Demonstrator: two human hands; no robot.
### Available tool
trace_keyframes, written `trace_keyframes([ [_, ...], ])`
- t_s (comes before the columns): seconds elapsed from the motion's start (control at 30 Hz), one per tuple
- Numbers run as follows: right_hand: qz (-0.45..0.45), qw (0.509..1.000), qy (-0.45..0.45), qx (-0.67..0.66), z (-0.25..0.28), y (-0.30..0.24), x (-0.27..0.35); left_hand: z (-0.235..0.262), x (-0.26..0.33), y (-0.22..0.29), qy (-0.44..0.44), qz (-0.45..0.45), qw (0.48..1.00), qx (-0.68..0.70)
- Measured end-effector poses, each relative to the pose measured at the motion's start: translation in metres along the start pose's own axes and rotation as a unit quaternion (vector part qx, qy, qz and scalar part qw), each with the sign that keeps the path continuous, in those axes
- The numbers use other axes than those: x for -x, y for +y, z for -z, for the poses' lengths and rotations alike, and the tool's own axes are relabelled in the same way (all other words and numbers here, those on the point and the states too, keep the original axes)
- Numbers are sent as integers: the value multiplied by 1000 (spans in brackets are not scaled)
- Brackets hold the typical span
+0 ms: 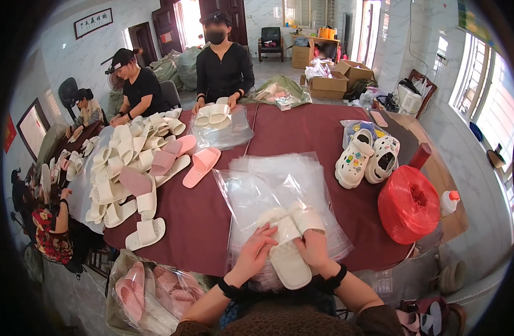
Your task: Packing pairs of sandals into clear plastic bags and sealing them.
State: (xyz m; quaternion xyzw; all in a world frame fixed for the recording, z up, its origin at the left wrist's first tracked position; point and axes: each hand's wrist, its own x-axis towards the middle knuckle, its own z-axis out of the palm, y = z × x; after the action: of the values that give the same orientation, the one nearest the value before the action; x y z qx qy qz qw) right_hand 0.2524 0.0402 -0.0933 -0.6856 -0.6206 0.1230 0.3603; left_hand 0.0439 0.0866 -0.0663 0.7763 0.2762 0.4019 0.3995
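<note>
Two cream slippers lie in front of me over a stack of clear plastic bags (257, 173). The nearer cream slipper (290, 267) points its sole end toward me, and the other cream slipper (308, 217) sits to its upper right. My left hand (252, 253) is closed on the left side of the nearer slipper, its fingertips at the strap. On the other side, my right hand (316, 249) grips the pair, its thumb between the two and its other fingers mostly hidden. Whether the far ends are inside a bag, I cannot tell.
Cream slippers (120, 151) are piled at the left, with pink slippers (202, 167) beside them. White clogs (355, 159) and a red roll of plastic twine (408, 204) stand at the right. Across the table a person (224, 70) handles slippers. Bagged pink slippers (135, 291) sit below the table edge.
</note>
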Motion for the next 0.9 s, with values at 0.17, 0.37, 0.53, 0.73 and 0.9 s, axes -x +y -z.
trace_keyframes([
  [0.17, 31, 998, 25, 47, -4, -5, -8, 0, -3, 17, -29, -39, 999, -18],
  [0.37, 50, 997, 41, 36, -13, 3, -13, 4, 3, 11, -139, -32, 985, 95],
  [0.53, 12, 992, 99, 72, -32, 24, -30, 5, 2, 5, -100, 25, 986, 132],
  [0.73, 156, 987, -45, 9, -21, 7, 2, 14, 22, -36, 95, 80, 976, -179],
  [0.9, 25, 996, -75, -32, 30, 9, 21, 19, 47, -40, 120, 153, 939, -283],
])
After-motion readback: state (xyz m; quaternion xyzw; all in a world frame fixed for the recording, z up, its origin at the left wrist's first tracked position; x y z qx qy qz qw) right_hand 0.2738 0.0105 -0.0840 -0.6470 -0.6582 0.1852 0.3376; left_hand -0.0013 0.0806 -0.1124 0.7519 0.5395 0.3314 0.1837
